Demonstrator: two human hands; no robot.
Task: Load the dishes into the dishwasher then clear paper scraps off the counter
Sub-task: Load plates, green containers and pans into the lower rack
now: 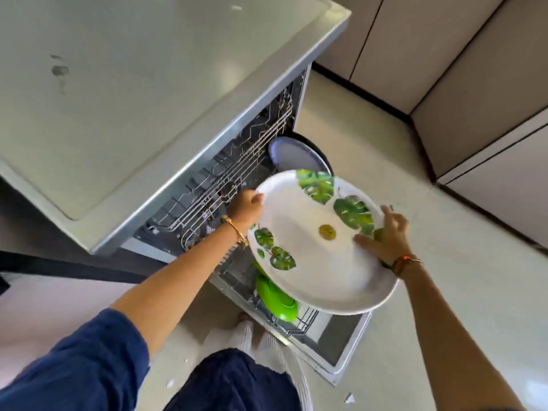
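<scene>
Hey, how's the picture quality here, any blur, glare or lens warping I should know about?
Head view: motion blur smears the right hand and the near rim of the leaf-print plate; the left hand is sharper. Soft window glare washes the countertop. Wide-angle distortion bends the cabinet fronts. Lighting is bright and even, shadows faint.

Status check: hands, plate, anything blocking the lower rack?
Left hand and right hand both grip the large white leaf-printed plate, held over the open dishwasher. A bright green dish and a grey-blue plate are already racked.
</scene>
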